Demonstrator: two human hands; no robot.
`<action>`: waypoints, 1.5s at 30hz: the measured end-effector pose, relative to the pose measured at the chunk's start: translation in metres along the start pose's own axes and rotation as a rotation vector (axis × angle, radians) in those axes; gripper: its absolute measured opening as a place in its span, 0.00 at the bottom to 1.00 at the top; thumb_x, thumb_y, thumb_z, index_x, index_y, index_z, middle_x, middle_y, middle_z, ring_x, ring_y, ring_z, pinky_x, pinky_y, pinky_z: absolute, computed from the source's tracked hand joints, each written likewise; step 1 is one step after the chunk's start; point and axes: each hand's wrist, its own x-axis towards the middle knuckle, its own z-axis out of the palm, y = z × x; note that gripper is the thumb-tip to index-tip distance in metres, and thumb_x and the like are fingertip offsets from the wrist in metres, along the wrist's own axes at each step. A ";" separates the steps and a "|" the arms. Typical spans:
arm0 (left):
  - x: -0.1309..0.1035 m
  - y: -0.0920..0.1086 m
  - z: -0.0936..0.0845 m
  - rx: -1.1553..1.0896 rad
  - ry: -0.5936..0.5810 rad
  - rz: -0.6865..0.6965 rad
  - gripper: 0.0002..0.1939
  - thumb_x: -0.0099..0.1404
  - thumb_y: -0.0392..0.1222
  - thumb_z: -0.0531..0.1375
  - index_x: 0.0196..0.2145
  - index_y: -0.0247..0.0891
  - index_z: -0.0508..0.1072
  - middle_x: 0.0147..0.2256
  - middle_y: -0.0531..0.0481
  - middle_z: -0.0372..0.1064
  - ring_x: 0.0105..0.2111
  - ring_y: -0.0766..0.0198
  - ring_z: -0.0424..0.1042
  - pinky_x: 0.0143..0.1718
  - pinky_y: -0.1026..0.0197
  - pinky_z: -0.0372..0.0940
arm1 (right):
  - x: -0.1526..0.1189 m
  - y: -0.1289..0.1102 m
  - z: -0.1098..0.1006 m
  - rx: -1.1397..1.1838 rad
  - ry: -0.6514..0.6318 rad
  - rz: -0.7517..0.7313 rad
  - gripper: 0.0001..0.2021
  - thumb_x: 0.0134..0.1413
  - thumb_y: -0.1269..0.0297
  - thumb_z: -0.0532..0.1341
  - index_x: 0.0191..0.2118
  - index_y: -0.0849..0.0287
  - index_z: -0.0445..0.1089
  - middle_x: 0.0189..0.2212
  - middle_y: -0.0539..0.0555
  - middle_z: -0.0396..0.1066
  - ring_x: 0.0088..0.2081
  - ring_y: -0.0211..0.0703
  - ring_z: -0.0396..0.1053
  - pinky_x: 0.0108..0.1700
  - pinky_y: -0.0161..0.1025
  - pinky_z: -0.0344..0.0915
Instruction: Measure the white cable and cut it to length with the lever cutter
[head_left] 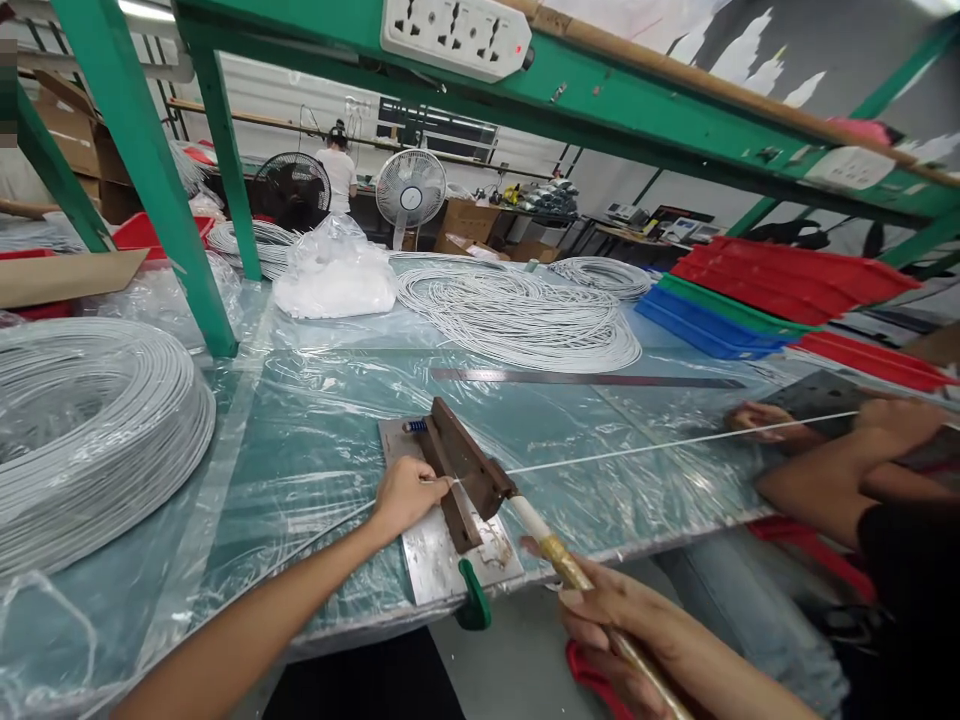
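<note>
My left hand [407, 494] pinches a thin white cable [637, 452] at the near side of a brown metal lever cutter [466, 450]. Its blade arm is tilted up, and the cable runs through the gap. My right hand [611, 615] is wrapped round the cutter's long handle [556, 555], which is partly covered in gold-coloured tape. Beneath the cutter lies a metal base plate [420, 560] at the table edge, with a green clamp handle [474, 597] in front. From the cutter, the cable stretches right towards a co-worker's hands [761, 420].
A large coil of grey cable [150, 440] sits at the left. Looser white coils [525, 310] lie at the back behind a long metal ruler [585, 378]. Stacked red, green and blue trays [780, 285] stand at right. A green shelf beam [637, 110] crosses overhead.
</note>
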 end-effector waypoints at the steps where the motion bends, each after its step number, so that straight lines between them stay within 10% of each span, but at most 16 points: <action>1: 0.000 0.000 0.000 0.003 0.000 0.001 0.19 0.54 0.50 0.56 0.13 0.35 0.68 0.12 0.56 0.54 0.17 0.69 0.55 0.22 0.64 0.44 | 0.002 0.002 0.001 0.002 -0.015 0.028 0.27 0.45 0.63 0.64 0.52 0.56 0.57 0.16 0.40 0.55 0.10 0.24 0.48 0.10 0.21 0.47; 16: -0.002 0.002 0.000 -0.042 -0.025 0.043 0.21 0.55 0.52 0.56 0.12 0.37 0.64 0.11 0.57 0.49 0.15 0.70 0.50 0.20 0.64 0.43 | 0.011 0.017 -0.005 -0.310 -0.049 -0.151 0.22 0.50 0.51 0.57 0.47 0.57 0.53 0.11 0.36 0.45 0.08 0.28 0.40 0.09 0.25 0.46; 26: -0.010 -0.009 -0.004 -0.189 -0.073 0.067 0.23 0.56 0.57 0.53 0.15 0.35 0.67 0.12 0.58 0.47 0.16 0.71 0.47 0.20 0.64 0.42 | 0.045 0.092 -0.009 -0.392 0.169 -0.328 0.25 0.50 0.46 0.57 0.49 0.58 0.60 0.18 0.43 0.54 0.12 0.27 0.43 0.13 0.29 0.42; 32: -0.034 0.004 -0.028 -0.396 -0.041 0.209 0.19 0.58 0.55 0.56 0.27 0.34 0.69 0.21 0.56 0.54 0.23 0.68 0.53 0.26 0.66 0.49 | 0.009 0.018 -0.021 -0.279 -0.070 -0.327 0.44 0.43 0.43 0.62 0.63 0.48 0.42 0.28 0.48 0.64 0.11 0.26 0.49 0.14 0.30 0.51; 36: -0.050 0.008 -0.041 -0.442 -0.014 0.211 0.19 0.61 0.54 0.55 0.24 0.34 0.68 0.22 0.54 0.56 0.24 0.69 0.53 0.26 0.65 0.48 | 0.005 -0.065 -0.012 -0.264 -0.247 -0.457 0.39 0.38 0.28 0.53 0.48 0.57 0.66 0.24 0.53 0.66 0.15 0.33 0.57 0.17 0.33 0.56; 41: -0.062 0.007 -0.041 -0.451 -0.024 0.158 0.22 0.63 0.56 0.53 0.26 0.34 0.71 0.18 0.58 0.46 0.19 0.70 0.46 0.22 0.64 0.41 | 0.039 -0.161 0.026 -0.304 -0.292 -0.701 0.38 0.52 0.32 0.34 0.39 0.59 0.66 0.29 0.59 0.72 0.22 0.38 0.65 0.26 0.35 0.62; 45: -0.066 0.002 -0.038 -0.490 -0.044 0.132 0.23 0.62 0.58 0.52 0.28 0.33 0.71 0.17 0.58 0.45 0.18 0.71 0.46 0.21 0.64 0.40 | 0.091 -0.210 0.058 -0.196 -0.253 -0.745 0.35 0.54 0.34 0.37 0.44 0.63 0.61 0.34 0.63 0.73 0.29 0.42 0.70 0.32 0.36 0.66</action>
